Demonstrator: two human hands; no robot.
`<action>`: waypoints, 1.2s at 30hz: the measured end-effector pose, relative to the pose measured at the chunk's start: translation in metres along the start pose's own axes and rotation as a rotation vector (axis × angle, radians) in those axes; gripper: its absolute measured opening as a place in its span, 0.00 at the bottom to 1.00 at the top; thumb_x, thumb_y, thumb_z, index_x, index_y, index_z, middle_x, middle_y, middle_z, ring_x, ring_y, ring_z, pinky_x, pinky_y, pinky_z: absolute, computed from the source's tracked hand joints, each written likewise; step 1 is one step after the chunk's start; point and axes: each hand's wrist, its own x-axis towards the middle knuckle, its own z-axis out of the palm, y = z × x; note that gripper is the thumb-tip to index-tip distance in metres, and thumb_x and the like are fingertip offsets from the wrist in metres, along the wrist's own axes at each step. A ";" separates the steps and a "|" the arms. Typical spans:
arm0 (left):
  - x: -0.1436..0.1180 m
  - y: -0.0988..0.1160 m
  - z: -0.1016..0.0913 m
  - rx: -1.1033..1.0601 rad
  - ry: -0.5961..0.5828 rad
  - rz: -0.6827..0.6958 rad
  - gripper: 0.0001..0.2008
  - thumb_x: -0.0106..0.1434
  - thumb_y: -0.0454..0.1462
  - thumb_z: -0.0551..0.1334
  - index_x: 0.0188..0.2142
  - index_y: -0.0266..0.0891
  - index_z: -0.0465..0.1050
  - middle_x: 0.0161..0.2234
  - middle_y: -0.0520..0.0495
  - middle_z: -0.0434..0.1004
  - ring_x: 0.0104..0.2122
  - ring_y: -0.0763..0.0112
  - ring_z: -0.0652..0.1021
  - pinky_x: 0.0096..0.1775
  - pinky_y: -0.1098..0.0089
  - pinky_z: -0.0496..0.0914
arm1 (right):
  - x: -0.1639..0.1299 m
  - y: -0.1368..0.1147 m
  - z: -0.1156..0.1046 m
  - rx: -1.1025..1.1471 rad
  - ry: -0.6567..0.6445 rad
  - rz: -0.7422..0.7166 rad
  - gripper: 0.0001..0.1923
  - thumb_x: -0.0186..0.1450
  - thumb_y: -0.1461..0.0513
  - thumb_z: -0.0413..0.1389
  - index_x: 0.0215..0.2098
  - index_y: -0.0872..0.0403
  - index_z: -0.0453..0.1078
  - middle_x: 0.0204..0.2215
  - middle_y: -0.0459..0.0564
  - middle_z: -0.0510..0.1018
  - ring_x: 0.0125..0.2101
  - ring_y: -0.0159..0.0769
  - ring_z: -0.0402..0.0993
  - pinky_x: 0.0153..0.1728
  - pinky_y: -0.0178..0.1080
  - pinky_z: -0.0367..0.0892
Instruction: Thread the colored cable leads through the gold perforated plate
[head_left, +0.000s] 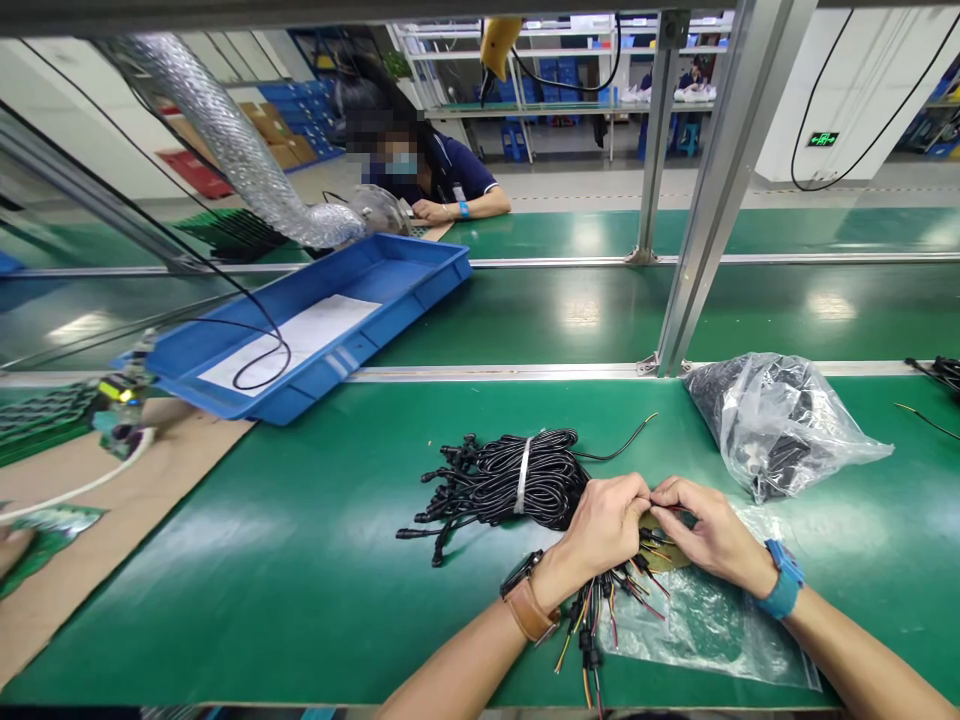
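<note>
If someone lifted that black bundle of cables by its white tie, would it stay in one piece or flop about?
The black cable bundle would probably stay together, since the white tie wraps its middle. Its loose connector ends splay out, so they would likely dangle. It looks soft, unlikely to roll.

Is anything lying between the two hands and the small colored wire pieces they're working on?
Nothing visible does. The left hand and right hand already meet, fingers pinching at the small colored wire pieces over a clear plastic bag. The tied bundle of black cables lies just beside the left hand, not between.
</note>
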 end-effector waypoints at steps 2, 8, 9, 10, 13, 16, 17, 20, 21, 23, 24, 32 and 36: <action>0.000 0.000 0.001 0.003 -0.006 -0.017 0.09 0.65 0.30 0.54 0.29 0.40 0.65 0.25 0.51 0.72 0.25 0.70 0.72 0.30 0.70 0.60 | 0.000 0.001 0.001 -0.002 -0.003 0.012 0.06 0.74 0.64 0.52 0.41 0.52 0.71 0.34 0.50 0.78 0.32 0.36 0.74 0.34 0.36 0.69; 0.006 0.007 -0.009 -0.040 -0.052 -0.044 0.07 0.68 0.31 0.55 0.33 0.39 0.68 0.29 0.49 0.75 0.29 0.69 0.74 0.33 0.70 0.64 | 0.005 0.004 -0.003 -0.016 0.040 0.064 0.07 0.74 0.59 0.54 0.39 0.52 0.71 0.31 0.49 0.79 0.30 0.36 0.75 0.32 0.36 0.71; 0.008 0.009 -0.012 -0.043 -0.069 -0.037 0.07 0.68 0.32 0.55 0.34 0.39 0.69 0.31 0.49 0.75 0.31 0.69 0.75 0.34 0.70 0.65 | 0.005 0.004 -0.004 -0.017 0.050 0.072 0.07 0.73 0.59 0.54 0.39 0.52 0.71 0.31 0.49 0.79 0.30 0.36 0.75 0.32 0.36 0.71; 0.009 0.011 -0.015 -0.039 -0.083 -0.031 0.06 0.68 0.32 0.55 0.34 0.39 0.69 0.31 0.49 0.75 0.31 0.68 0.75 0.35 0.70 0.65 | 0.005 0.005 -0.005 -0.019 0.054 0.077 0.06 0.72 0.59 0.55 0.39 0.52 0.71 0.31 0.49 0.79 0.30 0.36 0.75 0.32 0.36 0.71; 0.010 0.013 -0.020 -0.015 -0.098 -0.033 0.07 0.67 0.30 0.56 0.32 0.39 0.68 0.30 0.49 0.74 0.31 0.69 0.74 0.35 0.70 0.65 | 0.003 0.006 -0.006 -0.017 0.037 0.089 0.05 0.72 0.60 0.56 0.38 0.52 0.71 0.31 0.48 0.79 0.30 0.35 0.75 0.32 0.35 0.70; 0.008 0.011 -0.017 -0.023 -0.084 -0.048 0.09 0.65 0.28 0.56 0.29 0.39 0.67 0.27 0.51 0.73 0.28 0.70 0.72 0.33 0.70 0.63 | 0.001 0.008 -0.004 0.009 0.016 0.085 0.07 0.73 0.59 0.55 0.38 0.52 0.71 0.31 0.49 0.79 0.30 0.36 0.75 0.33 0.36 0.70; 0.007 0.010 -0.015 -0.022 -0.076 -0.051 0.09 0.64 0.28 0.56 0.29 0.39 0.67 0.27 0.51 0.73 0.28 0.70 0.72 0.33 0.70 0.63 | 0.001 0.008 -0.003 0.020 0.012 0.079 0.07 0.73 0.59 0.55 0.38 0.52 0.71 0.32 0.49 0.79 0.30 0.36 0.75 0.33 0.36 0.70; 0.005 0.007 -0.011 0.006 -0.067 -0.045 0.10 0.64 0.27 0.56 0.28 0.39 0.67 0.27 0.51 0.73 0.28 0.70 0.72 0.33 0.70 0.63 | 0.001 0.008 0.000 0.036 -0.007 0.060 0.09 0.74 0.58 0.53 0.38 0.53 0.71 0.32 0.49 0.79 0.30 0.35 0.75 0.33 0.36 0.71; 0.005 0.006 -0.010 0.010 -0.067 -0.043 0.10 0.64 0.27 0.56 0.28 0.39 0.67 0.27 0.51 0.74 0.28 0.69 0.73 0.33 0.70 0.63 | 0.002 0.008 0.001 0.036 -0.014 0.057 0.09 0.74 0.58 0.53 0.38 0.53 0.72 0.32 0.50 0.79 0.30 0.35 0.75 0.33 0.36 0.71; 0.005 0.007 -0.011 -0.005 -0.066 -0.044 0.09 0.65 0.28 0.56 0.29 0.39 0.67 0.27 0.50 0.74 0.28 0.70 0.73 0.33 0.70 0.63 | 0.002 0.007 0.000 0.032 -0.015 0.059 0.09 0.74 0.58 0.53 0.39 0.53 0.72 0.32 0.50 0.79 0.31 0.36 0.75 0.34 0.37 0.71; 0.005 0.008 -0.013 -0.018 -0.068 -0.046 0.09 0.66 0.28 0.56 0.30 0.39 0.68 0.28 0.50 0.74 0.29 0.70 0.74 0.34 0.70 0.64 | 0.003 0.007 -0.001 0.030 -0.010 0.062 0.08 0.74 0.58 0.54 0.40 0.52 0.72 0.33 0.50 0.79 0.31 0.36 0.75 0.34 0.37 0.71; 0.009 0.011 -0.022 0.005 -0.130 -0.047 0.06 0.68 0.31 0.56 0.35 0.39 0.70 0.33 0.48 0.76 0.35 0.67 0.76 0.39 0.68 0.67 | 0.001 0.007 -0.007 -0.036 -0.026 0.058 0.06 0.74 0.59 0.53 0.43 0.51 0.71 0.35 0.51 0.80 0.33 0.37 0.77 0.36 0.38 0.72; 0.008 0.010 -0.023 -0.001 -0.146 -0.052 0.07 0.68 0.30 0.56 0.33 0.39 0.70 0.32 0.49 0.75 0.33 0.67 0.75 0.37 0.69 0.67 | 0.000 0.008 -0.006 -0.029 -0.027 0.069 0.06 0.74 0.59 0.54 0.43 0.52 0.72 0.34 0.51 0.81 0.33 0.37 0.77 0.35 0.37 0.72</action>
